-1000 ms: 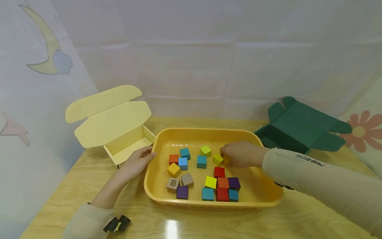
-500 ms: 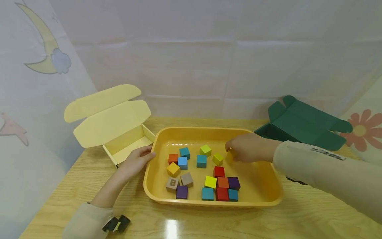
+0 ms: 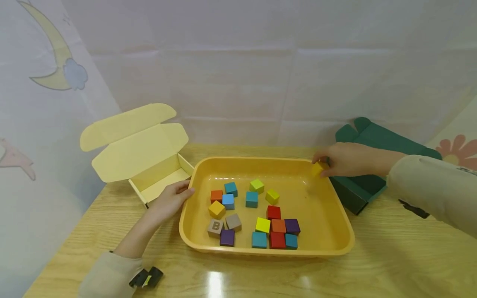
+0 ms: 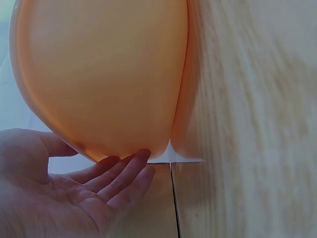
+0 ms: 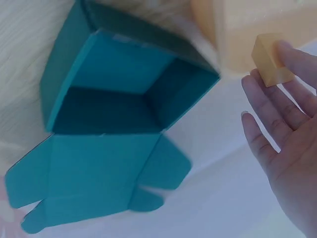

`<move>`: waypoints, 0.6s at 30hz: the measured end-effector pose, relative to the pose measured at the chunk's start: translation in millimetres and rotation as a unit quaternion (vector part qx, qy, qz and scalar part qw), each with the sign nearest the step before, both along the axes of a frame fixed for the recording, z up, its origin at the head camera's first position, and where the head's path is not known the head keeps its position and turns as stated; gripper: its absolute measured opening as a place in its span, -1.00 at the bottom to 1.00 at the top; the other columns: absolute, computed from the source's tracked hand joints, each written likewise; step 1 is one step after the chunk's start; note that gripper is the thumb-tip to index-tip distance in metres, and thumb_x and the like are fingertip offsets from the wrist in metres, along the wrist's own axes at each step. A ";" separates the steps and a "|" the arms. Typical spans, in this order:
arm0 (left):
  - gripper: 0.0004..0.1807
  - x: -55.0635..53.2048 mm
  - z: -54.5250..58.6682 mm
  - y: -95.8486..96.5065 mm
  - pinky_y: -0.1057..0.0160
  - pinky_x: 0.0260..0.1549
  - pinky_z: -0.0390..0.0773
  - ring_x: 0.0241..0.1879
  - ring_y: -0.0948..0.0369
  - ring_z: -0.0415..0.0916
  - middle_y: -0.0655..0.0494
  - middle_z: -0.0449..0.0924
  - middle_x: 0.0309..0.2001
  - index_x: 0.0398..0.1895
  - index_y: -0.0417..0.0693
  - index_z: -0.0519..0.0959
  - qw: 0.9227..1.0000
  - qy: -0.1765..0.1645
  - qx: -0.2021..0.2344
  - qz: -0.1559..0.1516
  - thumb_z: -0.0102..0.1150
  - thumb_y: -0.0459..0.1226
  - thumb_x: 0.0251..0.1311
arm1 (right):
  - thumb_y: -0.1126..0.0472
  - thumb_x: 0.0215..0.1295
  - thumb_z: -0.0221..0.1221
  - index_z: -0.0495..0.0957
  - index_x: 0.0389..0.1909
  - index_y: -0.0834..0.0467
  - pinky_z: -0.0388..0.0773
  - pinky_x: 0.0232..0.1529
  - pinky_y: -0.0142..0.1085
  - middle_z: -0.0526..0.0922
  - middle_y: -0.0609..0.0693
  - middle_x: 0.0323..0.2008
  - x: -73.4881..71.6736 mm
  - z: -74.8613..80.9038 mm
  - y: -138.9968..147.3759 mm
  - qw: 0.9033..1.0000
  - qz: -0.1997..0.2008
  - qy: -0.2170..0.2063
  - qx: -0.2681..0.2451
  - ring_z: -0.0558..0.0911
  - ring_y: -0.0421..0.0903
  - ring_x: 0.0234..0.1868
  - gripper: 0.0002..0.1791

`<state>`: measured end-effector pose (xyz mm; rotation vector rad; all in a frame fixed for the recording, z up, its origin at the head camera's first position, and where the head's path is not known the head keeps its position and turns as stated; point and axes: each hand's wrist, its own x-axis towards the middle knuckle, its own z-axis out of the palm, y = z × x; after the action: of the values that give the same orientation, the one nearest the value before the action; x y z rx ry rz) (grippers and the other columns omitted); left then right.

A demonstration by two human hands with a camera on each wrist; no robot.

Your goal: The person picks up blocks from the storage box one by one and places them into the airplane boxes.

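Note:
My right hand [image 3: 346, 159] pinches a yellow cube [image 3: 318, 169] between thumb and fingers, above the far right corner of the yellow tray [image 3: 340, 236]. In the right wrist view the cube [image 5: 271, 60] sits at the fingertips of the hand [image 5: 292, 134], with the open green box [image 5: 104, 106] beside it. My left hand [image 3: 171, 203] holds the tray's left rim, thumb over the edge; the left wrist view shows its fingers [image 4: 126, 173] against the outer wall. Inside the tray lie several coloured cubes, among them a red cube [image 3: 273, 212] and a wooden cube marked B [image 3: 215, 228].
A pale yellow box [image 3: 160, 178] with raised lid stands behind the left hand. The green box [image 3: 357, 192] is right of the tray, partly covered by the right hand. A white sheet [image 3: 238, 82] hangs behind the wooden table [image 3: 167, 269].
My right hand has lifted the yellow cube from the tray floor and carried it right and away from me, toward the green box. The left hand stays on the rim.

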<state>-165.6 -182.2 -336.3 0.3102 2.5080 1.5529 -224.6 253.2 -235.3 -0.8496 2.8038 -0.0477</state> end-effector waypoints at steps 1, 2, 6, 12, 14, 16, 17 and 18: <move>-0.47 0.1 0.2 0.0 -0.03 0.08 0.54 0.18 -0.19 0.47 -0.43 0.36 0.27 0.38 -0.54 0.20 1.000 0.001 0.000 0.000 -0.13 -0.30 0.52 | 0.10 0.20 0.40 0.61 0.07 0.19 0.49 -0.42 -0.27 0.60 -0.12 -0.33 -2.3 0.5 4.9 1.000 -0.003 0.001 0.000 0.44 -0.20 -0.47 -0.55; -0.47 0.1 0.3 -0.1 -0.03 0.09 0.54 0.18 -0.19 0.46 -0.43 0.36 0.28 0.38 -0.54 0.20 1.000 0.002 -0.001 0.001 -0.13 -0.30 0.52 | 0.10 0.20 0.40 0.61 0.07 0.19 0.48 -0.44 -0.27 0.61 -0.12 -0.32 -4.1 1.0 9.0 1.000 -0.007 0.002 0.001 0.44 -0.20 -0.48 -0.54; -0.47 0.4 0.6 0.7 -0.03 0.10 0.53 0.18 -0.19 0.47 -0.43 0.36 0.28 0.38 -0.53 0.20 1.000 0.001 0.002 0.005 -0.12 -0.31 0.51 | 0.08 0.21 0.38 0.60 0.09 0.21 0.46 -0.49 -0.27 0.62 -0.11 -0.31 -11.2 2.1 22.5 0.999 -0.023 0.009 0.022 0.45 -0.19 -0.48 -0.53; -0.47 1.8 1.7 2.8 -0.04 0.13 0.51 0.19 -0.19 0.46 -0.42 0.36 0.28 0.38 -0.52 0.21 1.000 0.001 0.000 0.004 -0.12 -0.30 0.51 | 0.12 0.24 0.36 0.58 0.10 0.26 0.62 -0.36 -0.12 0.69 0.05 -0.15 -19.1 3.1 36.6 0.998 -0.039 0.025 0.051 0.64 -0.09 -0.31 -0.53; -0.48 2.1 2.1 4.1 -0.05 0.14 0.50 0.20 -0.19 0.45 -0.42 0.36 0.28 0.38 -0.51 0.22 1.000 0.001 0.000 0.005 -0.11 -0.30 0.51 | 0.14 0.25 0.34 0.57 0.11 0.29 0.63 -0.32 -0.05 0.70 0.08 -0.14 -21.3 2.4 40.1 0.997 -0.050 0.021 0.055 0.66 -0.04 -0.28 -0.53; -0.48 1.9 2.2 5.2 -0.05 0.15 0.48 0.20 -0.18 0.44 -0.41 0.37 0.28 0.38 -0.51 0.23 1.000 0.003 -0.003 0.005 -0.11 -0.31 0.51 | 0.16 0.26 0.32 0.56 0.09 0.31 0.62 -0.31 -0.01 0.71 0.03 -0.20 -23.5 0.1 43.7 0.996 -0.061 0.011 0.060 0.66 -0.03 -0.30 -0.56; -0.48 1.9 2.3 6.1 -0.05 0.16 0.48 0.20 -0.18 0.45 -0.41 0.37 0.28 0.38 -0.51 0.24 1.000 0.003 -0.004 0.007 -0.11 -0.31 0.51 | 0.17 0.27 0.31 0.56 0.07 0.32 0.62 -0.29 0.01 0.71 0.00 -0.23 -24.3 -1.5 45.3 0.996 -0.068 0.008 0.061 0.65 -0.04 -0.31 -0.58; -0.49 1.6 2.2 6.7 -0.05 0.16 0.48 0.19 -0.17 0.46 -0.41 0.38 0.27 0.37 -0.51 0.24 1.000 0.004 -0.004 0.008 -0.11 -0.31 0.50 | 0.17 0.27 0.30 0.56 0.04 0.32 0.62 -0.30 0.02 0.70 -0.03 -0.27 -24.9 -3.4 46.8 0.995 -0.074 0.005 0.062 0.64 -0.05 -0.34 -0.60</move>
<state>-164.0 -175.5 -334.1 0.2979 2.5290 1.5494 -249.6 300.0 -238.6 -0.6144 2.8392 0.1083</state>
